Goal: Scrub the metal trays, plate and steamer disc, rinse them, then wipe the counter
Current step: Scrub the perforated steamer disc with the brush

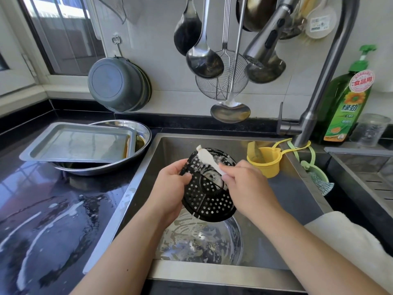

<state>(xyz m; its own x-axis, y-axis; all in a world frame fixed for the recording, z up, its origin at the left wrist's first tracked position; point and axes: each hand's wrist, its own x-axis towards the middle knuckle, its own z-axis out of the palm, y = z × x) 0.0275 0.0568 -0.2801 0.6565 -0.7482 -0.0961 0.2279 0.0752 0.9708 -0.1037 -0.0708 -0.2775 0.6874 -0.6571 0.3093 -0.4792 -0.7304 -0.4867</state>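
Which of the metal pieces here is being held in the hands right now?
The black perforated steamer disc, gripped by the left hand over the sink; the rectangular tray rests untouched on the counter.

I stand in a home kitchen: a steel sink (265, 188) set into a black stone counter (53, 199), a pull-down faucet (319, 86) above it, ladles (204, 58) and a wire skimmer (221, 86) hanging on the tiled wall, and a green bottle of dish soap (346, 103) (pump top) behind the basin.
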